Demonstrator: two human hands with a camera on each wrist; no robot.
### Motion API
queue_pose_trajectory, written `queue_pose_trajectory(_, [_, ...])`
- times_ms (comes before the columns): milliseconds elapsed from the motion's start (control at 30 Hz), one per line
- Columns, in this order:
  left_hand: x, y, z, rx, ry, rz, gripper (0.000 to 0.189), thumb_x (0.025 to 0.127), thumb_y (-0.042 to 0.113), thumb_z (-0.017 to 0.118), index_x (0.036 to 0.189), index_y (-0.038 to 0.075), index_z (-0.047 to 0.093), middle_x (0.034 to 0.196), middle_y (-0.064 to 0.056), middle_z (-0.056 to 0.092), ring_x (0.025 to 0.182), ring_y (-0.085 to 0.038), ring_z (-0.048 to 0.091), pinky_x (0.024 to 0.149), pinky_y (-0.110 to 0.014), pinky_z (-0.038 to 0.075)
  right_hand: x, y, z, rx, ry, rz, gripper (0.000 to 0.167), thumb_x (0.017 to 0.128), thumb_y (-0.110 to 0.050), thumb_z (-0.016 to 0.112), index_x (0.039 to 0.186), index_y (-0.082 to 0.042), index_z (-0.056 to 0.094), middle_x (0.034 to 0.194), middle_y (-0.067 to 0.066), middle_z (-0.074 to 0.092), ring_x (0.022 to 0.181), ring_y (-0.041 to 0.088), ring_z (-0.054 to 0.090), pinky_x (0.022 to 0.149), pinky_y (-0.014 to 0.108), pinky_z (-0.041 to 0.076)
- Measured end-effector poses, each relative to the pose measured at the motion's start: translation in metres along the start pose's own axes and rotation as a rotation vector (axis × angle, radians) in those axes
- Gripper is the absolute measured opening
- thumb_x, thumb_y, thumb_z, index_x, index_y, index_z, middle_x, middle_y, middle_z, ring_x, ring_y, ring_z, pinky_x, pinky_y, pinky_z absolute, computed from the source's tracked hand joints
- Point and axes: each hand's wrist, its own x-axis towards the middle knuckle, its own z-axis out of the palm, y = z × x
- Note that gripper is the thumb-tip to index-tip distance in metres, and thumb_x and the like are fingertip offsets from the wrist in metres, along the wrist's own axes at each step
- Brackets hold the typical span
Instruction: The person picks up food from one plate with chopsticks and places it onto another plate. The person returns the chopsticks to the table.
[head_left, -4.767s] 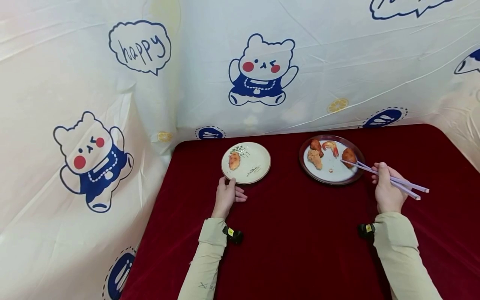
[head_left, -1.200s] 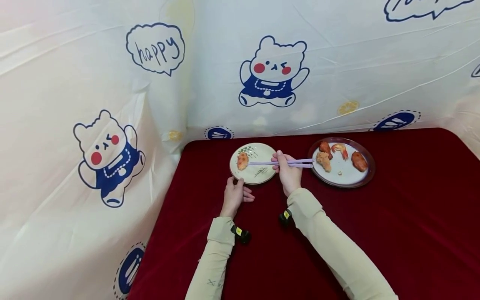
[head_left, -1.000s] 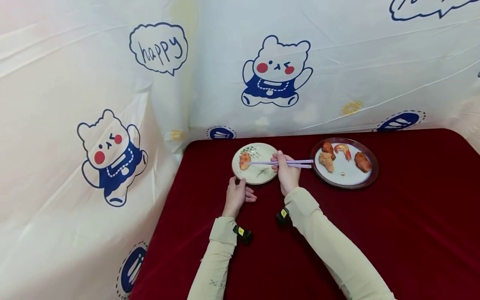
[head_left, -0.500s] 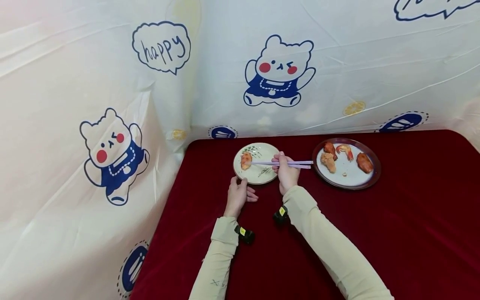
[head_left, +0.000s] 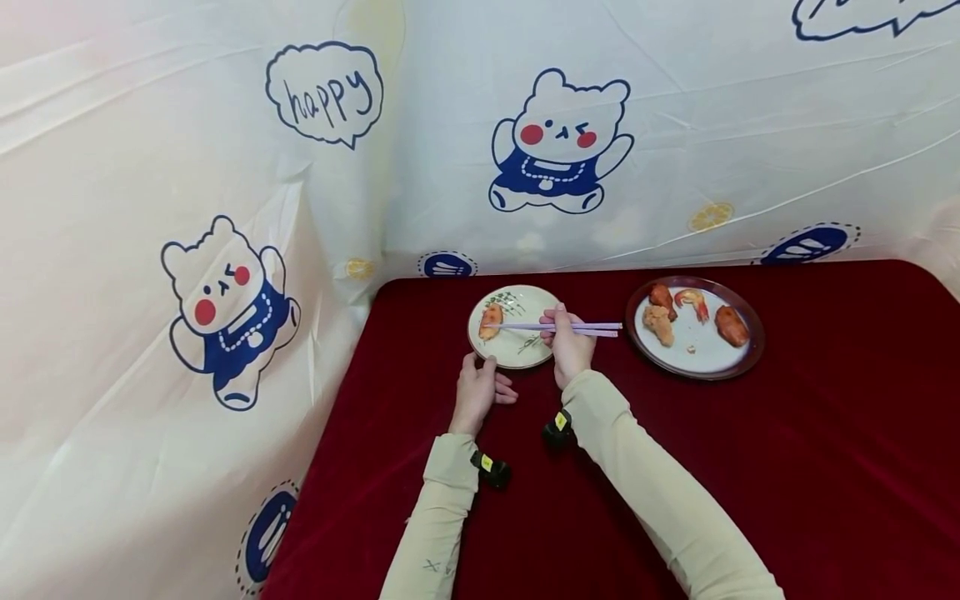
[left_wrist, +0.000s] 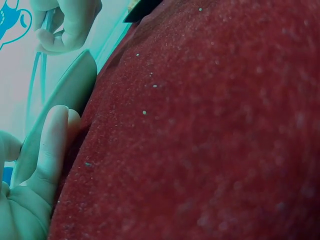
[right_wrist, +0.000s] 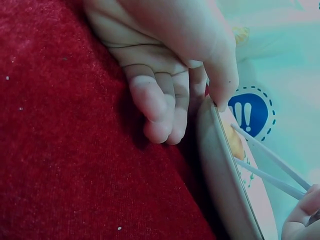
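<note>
My right hand [head_left: 572, 348] holds a pair of lilac chopsticks [head_left: 600, 329] that point left across a small cream plate [head_left: 525, 354] with a leaf pattern. Their tips lie at a golden-brown, dark-spotted piece of food [head_left: 491, 321] on the plate's left side. In the right wrist view the tips stand apart, beside the food [right_wrist: 233, 141]. My left hand [head_left: 476, 392] pinches the plate's near rim, thumb over the edge [right_wrist: 224, 90]; its other fingers [right_wrist: 162, 110] hang loosely beside the plate. In the left wrist view the food is hidden behind the plate's side [left_wrist: 75, 87].
A brown-rimmed round plate [head_left: 701, 375] stands to the right. On it lie a shrimp [head_left: 692, 302], a pale fried piece [head_left: 660, 325], a reddish-brown piece [head_left: 662, 298], a larger brown piece [head_left: 731, 327] and a crumb. A dark red cloth [head_left: 600, 517] covers the table; a printed white curtain [head_left: 450, 125] hangs behind.
The right hand has moved from the brown-rimmed plate to the small plate with the chopsticks. During the last second their tips slid left onto the food. The left hand keeps the rim.
</note>
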Motion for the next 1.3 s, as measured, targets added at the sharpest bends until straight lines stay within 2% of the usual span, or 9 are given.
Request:
queue_pose_trajectory(167, [-0.002,0.001,0.001,-0.001,0.000,0.004,0.055,0.104,0.020,0.039,0.150,-0.002,0.016,0.096,-0.034,0.065,0.064,-0.032,0.071,0.064,-0.042,0.063,-0.001,-0.002,0.000,-0.041,0.017,-0.005,0.042,0.101,-0.030,0.051,0.107,0.009,0.066,0.074,-0.004,0.069,0.053,0.004,0.056,0.053,0.017,0.049])
queue_pose_trajectory(467, [0.000,0.001,0.002,0.019,0.009,-0.002,0.055,0.105,0.020,0.038,0.150,-0.002,0.016,0.097,-0.034,0.066,0.063,-0.030,0.071,0.063,-0.042,0.063,0.000,0.001,0.003,-0.045,0.020,-0.027,0.039,0.101,-0.027,0.052,0.105,0.009,0.067,0.071,-0.005,0.068,0.052,0.005,0.056,0.051,0.017,0.049])
queue_pose_trajectory(567, [0.008,-0.009,0.001,0.017,0.011,-0.005,0.056,0.105,0.022,0.038,0.151,0.001,0.015,0.096,-0.033,0.066,0.062,-0.030,0.071,0.062,-0.042,0.063,0.000,0.003,0.004,-0.047,0.016,-0.023,0.036,0.100,-0.025,0.054,0.102,0.007,0.068,0.072,-0.004,0.068,0.053,0.006,0.056,0.052,0.017,0.050])
queue_pose_trajectory(700, [0.020,-0.025,0.001,0.003,0.030,-0.001,0.057,0.104,0.028,0.039,0.151,0.006,0.015,0.094,-0.031,0.068,0.059,-0.028,0.070,0.061,-0.042,0.063,-0.003,0.006,0.007,-0.093,-0.001,-0.060,0.034,0.099,-0.026,0.056,0.100,0.005,0.071,0.077,-0.001,0.070,0.055,0.006,0.057,0.053,0.017,0.051])
queue_pose_trajectory(833, [0.024,-0.030,0.001,0.008,0.061,0.024,0.055,0.104,0.029,0.041,0.150,0.007,0.020,0.088,-0.026,0.069,0.055,-0.023,0.069,0.057,-0.040,0.063,-0.006,0.008,0.011,-0.143,-0.033,-0.089,0.033,0.098,-0.026,0.057,0.102,0.004,0.071,0.082,0.000,0.070,0.058,0.004,0.057,0.056,0.016,0.051])
queue_pose_trajectory(1067, [0.024,-0.031,0.004,0.019,0.079,0.038,0.054,0.103,0.028,0.041,0.148,0.005,0.022,0.079,-0.017,0.068,0.052,-0.020,0.067,0.056,-0.040,0.062,-0.007,0.008,0.012,-0.175,-0.033,-0.092,0.031,0.097,-0.025,0.059,0.103,0.002,0.072,0.084,0.001,0.070,0.059,0.004,0.056,0.057,0.017,0.050])
queue_pose_trajectory(1233, [0.022,-0.031,0.004,0.026,0.078,0.033,0.054,0.104,0.028,0.041,0.148,0.006,0.022,0.081,-0.019,0.069,0.053,-0.021,0.068,0.056,-0.039,0.062,-0.006,0.008,0.007,-0.166,-0.026,-0.074,0.031,0.097,-0.026,0.059,0.103,0.002,0.072,0.080,-0.003,0.070,0.058,0.004,0.058,0.059,0.020,0.053])
queue_pose_trajectory(1300, [0.015,-0.022,0.003,0.021,0.062,0.032,0.053,0.104,0.025,0.041,0.148,0.003,0.022,0.084,-0.024,0.068,0.055,-0.023,0.069,0.057,-0.040,0.062,-0.006,0.008,0.004,-0.168,-0.031,-0.074,0.031,0.097,-0.025,0.059,0.103,0.002,0.072,0.080,-0.003,0.070,0.059,0.005,0.059,0.060,0.021,0.054])
